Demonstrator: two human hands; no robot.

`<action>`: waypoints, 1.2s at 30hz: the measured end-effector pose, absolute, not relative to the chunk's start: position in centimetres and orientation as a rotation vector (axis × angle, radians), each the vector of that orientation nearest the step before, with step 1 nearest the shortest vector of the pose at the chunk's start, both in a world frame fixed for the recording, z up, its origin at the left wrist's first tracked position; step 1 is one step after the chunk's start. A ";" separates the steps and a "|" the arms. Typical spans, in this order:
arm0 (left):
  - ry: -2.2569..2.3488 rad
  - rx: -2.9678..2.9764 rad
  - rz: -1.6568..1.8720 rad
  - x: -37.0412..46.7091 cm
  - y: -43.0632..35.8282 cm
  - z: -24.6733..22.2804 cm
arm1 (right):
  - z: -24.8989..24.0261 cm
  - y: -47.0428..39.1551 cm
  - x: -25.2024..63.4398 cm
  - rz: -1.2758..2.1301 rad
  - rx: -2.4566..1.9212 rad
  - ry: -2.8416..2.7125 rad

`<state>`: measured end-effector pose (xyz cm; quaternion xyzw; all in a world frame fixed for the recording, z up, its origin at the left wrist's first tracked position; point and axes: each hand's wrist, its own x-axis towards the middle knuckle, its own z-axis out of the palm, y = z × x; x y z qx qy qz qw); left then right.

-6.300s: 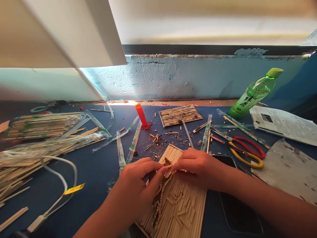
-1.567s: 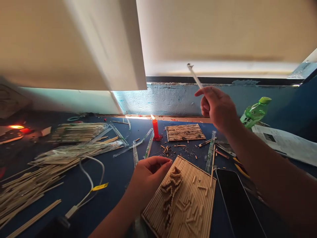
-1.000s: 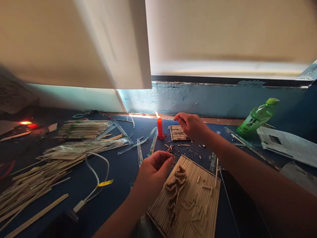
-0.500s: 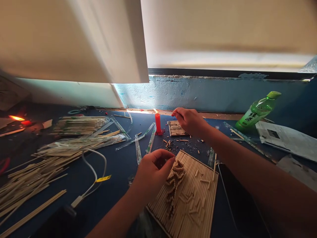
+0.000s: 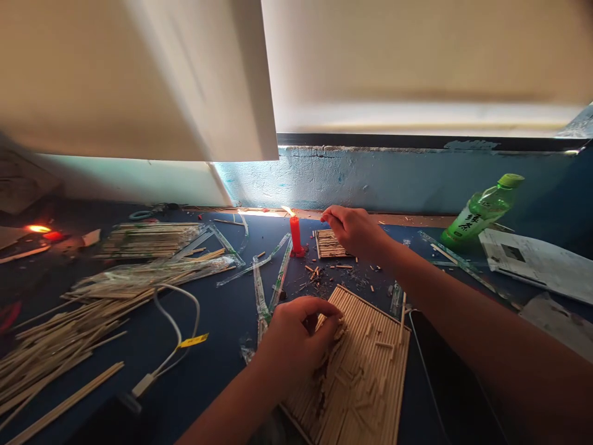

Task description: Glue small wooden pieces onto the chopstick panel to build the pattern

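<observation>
My left hand is closed in a pinch over the raised zigzag of short stick pieces on a mat of thin wooden sticks. Its thumb and forefinger reach the top of that zigzag and hide part of it; what lies between the fingertips cannot be made out. To the right of the burning red candle, my right hand is also closed, fingertips pinched towards the flame but apart from it. Anything in that pinch is too small to see. Beneath it lies a small stick panel.
Loose sticks and plastic-wrapped stick bundles spread over the left side, near a white cable. Another flame burns at far left. A green bottle, papers and a dark phone are at right.
My left hand has shifted slightly right and towards me, and now covers more of the zigzag's top. The right hand stays almost still beside the candle. The flame leans further left.
</observation>
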<state>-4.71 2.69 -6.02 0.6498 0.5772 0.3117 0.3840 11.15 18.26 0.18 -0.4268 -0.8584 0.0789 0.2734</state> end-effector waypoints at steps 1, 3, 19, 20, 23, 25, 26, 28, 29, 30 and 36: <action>1.472 1.658 0.789 -4.7 2.7 -6.0 | 0.2 18.2 11.2 0.215 -1.151 -2.309; 1.476 1.662 0.785 -4.7 2.7 -5.9 | 0.2 18.1 11.2 0.213 -1.159 -2.310; 1.411 1.575 0.907 -4.7 2.8 -5.8 | 0.2 18.1 11.2 0.225 -1.167 -2.326; 1.416 1.582 0.885 -4.7 2.8 -5.8 | 0.2 18.1 11.3 0.225 -1.167 -2.327; 1.441 1.606 0.813 -4.6 2.8 -5.9 | 0.2 18.1 11.3 0.229 -1.166 -2.325; 1.458 1.626 0.796 -4.5 2.7 -5.9 | 0.2 18.1 11.4 0.237 -1.166 -2.321; 1.464 1.638 0.797 -4.5 2.7 -5.9 | 0.2 18.1 11.4 0.240 -1.168 -2.320; 1.473 1.659 0.806 -4.5 2.7 -5.8 | 0.3 18.0 11.4 0.244 -1.172 -2.317; 1.474 1.664 0.810 -4.5 2.8 -5.8 | 0.3 18.0 11.4 0.246 -1.171 -2.316; 1.473 1.663 0.812 -4.5 2.8 -5.7 | 0.3 18.0 11.4 0.249 -1.168 -2.315; 1.477 1.620 0.801 -4.6 2.8 -5.7 | 0.1 18.1 11.4 0.248 -1.156 -2.318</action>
